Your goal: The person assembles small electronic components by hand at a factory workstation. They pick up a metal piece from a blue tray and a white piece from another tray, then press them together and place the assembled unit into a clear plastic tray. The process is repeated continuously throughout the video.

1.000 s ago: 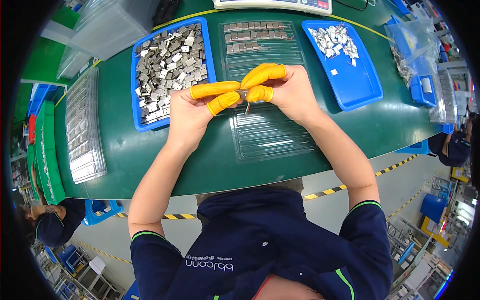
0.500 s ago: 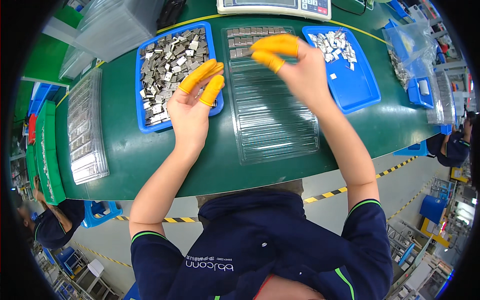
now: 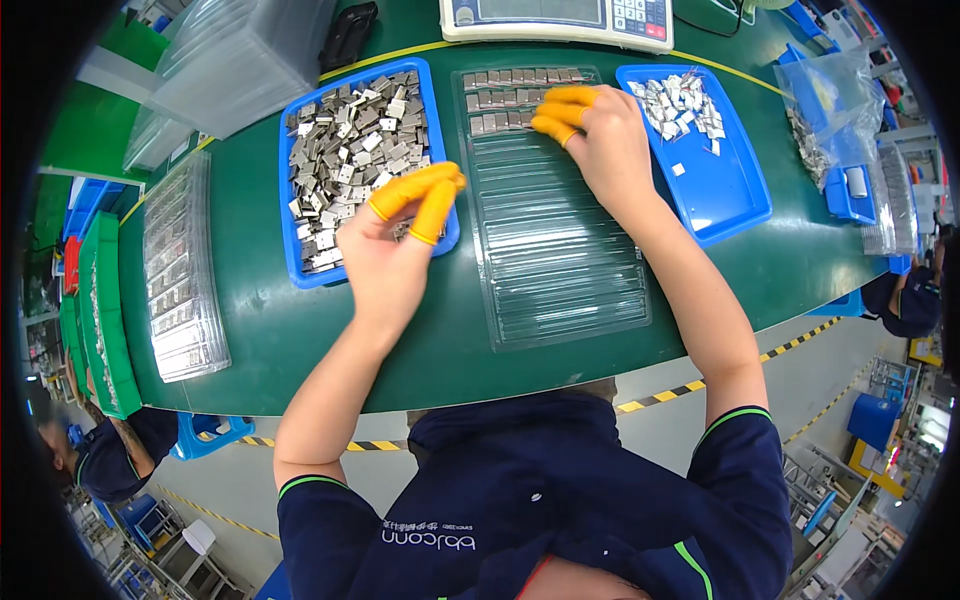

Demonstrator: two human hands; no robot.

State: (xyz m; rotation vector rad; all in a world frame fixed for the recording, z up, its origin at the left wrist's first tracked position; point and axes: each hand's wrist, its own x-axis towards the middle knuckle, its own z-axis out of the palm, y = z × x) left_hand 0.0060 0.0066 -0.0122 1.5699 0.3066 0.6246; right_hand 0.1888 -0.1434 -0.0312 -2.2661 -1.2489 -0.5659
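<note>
Rows of grey rectangular metal connectors point(image 3: 498, 99) lie in the far end of a clear ribbed plastic tray point(image 3: 555, 255), probably slotted for alignment. At the nearest row, the yellow-tipped right hand point(image 3: 607, 140) curls, grip unclear; left of the tray, apart, the left hand point(image 3: 388, 255) joins its fingertips.

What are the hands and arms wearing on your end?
Short navy sleeves edged in bright green, with bare forearms. The left hand and right hand have yellow covers on the thumb and some fingers.
</note>
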